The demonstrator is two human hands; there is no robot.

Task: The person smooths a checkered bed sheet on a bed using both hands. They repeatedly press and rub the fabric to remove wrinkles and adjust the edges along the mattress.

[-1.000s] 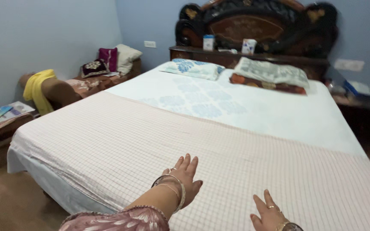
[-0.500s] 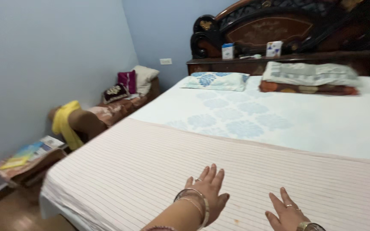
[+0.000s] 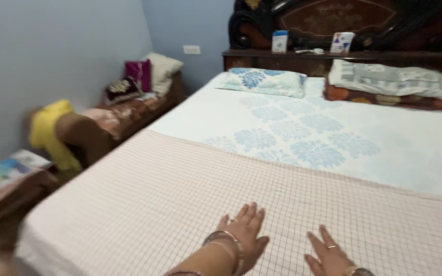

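Pink checked sheet (image 3: 180, 204) covers the bed's near half; left hand (image 3: 244, 236) and right hand (image 3: 328, 255) lie open and flat on it, gripping nothing, apparently mid-smoothing; flattening further calls for outward strokes

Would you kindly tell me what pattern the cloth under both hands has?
The cloth is pale pink with a thin grid check, head view.

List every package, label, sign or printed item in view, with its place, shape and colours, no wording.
Blue-and-white box: upright on the headboard shelf, left, rectangular.
White box with blue and red print: upright on the same shelf, further right.
Colourful books or magazines: lying flat on a low stand, far left, blurred.
White wall plate: rectangular, on the blue wall beside the headboard.
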